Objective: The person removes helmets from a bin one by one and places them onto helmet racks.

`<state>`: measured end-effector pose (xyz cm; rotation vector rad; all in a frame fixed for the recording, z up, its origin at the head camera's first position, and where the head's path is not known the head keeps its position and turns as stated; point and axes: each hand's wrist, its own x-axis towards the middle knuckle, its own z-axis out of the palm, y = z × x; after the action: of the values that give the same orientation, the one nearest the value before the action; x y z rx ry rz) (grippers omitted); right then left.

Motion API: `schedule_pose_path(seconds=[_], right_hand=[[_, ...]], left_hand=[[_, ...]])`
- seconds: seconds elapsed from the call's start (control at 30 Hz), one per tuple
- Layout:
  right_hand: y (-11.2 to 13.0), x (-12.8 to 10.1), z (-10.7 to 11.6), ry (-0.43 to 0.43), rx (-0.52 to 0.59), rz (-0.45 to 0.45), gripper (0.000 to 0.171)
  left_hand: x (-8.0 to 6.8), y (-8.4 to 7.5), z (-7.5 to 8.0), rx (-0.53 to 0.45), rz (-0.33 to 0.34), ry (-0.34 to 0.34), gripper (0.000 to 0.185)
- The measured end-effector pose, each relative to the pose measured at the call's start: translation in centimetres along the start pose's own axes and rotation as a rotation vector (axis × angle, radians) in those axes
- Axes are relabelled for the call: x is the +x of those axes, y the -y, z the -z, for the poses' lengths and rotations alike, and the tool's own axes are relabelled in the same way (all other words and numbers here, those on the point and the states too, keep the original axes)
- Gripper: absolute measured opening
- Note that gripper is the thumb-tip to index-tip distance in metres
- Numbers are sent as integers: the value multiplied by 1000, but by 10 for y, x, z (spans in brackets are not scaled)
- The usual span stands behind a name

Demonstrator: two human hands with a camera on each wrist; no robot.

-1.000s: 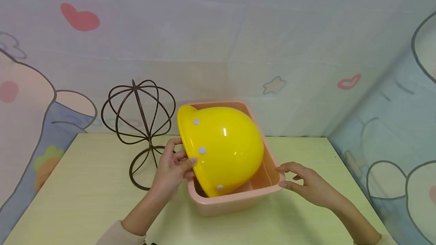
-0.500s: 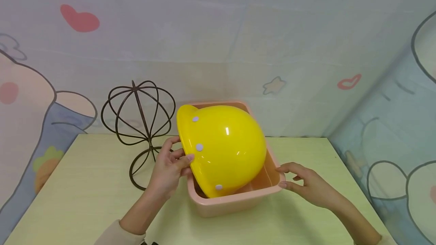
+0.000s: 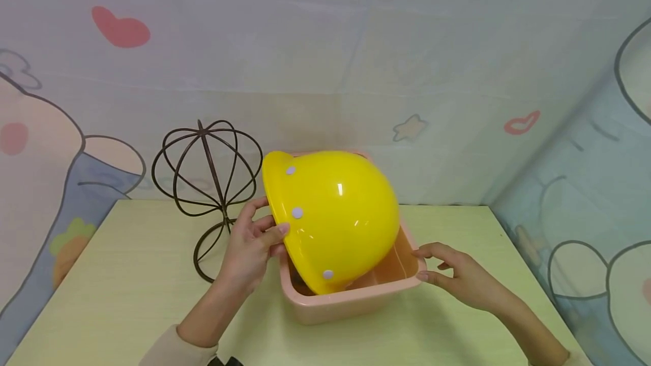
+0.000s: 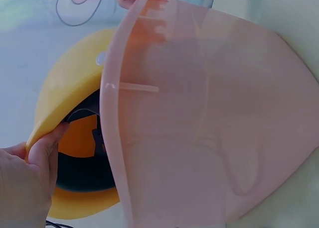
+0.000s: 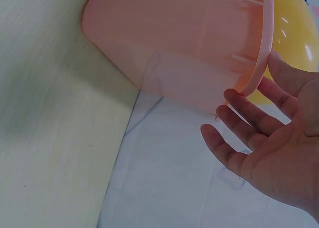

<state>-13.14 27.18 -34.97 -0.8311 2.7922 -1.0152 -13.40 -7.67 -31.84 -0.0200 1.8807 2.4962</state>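
A wire stand (image 3: 205, 185) sits on the table (image 3: 127, 292) at far left, just behind the left hand (image 3: 251, 250), with bare tabletop before it out to the left edge. That hand grips the brim of the helmet (image 3: 333, 216), which is tilted, its lower edge inside the bin (image 3: 351, 301), apparently lifted off the floor, though the wall hides that. The right hand (image 3: 458, 278), fingers straight, touches the bin's right rim; beyond it the table runs bare to the curtain (image 3: 585, 196).
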Motion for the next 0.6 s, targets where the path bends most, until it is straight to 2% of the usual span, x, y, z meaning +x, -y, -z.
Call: schedule_pose_path(seconds=[0.3, 0.6], right_hand=[[0, 0, 1, -4, -2, 9, 29], [-2, 2, 0, -10, -14, 24, 28]], left_hand=[[2, -16, 1, -37, -10, -2, 45], [3, -28, 2, -50, -67, -15, 45]])
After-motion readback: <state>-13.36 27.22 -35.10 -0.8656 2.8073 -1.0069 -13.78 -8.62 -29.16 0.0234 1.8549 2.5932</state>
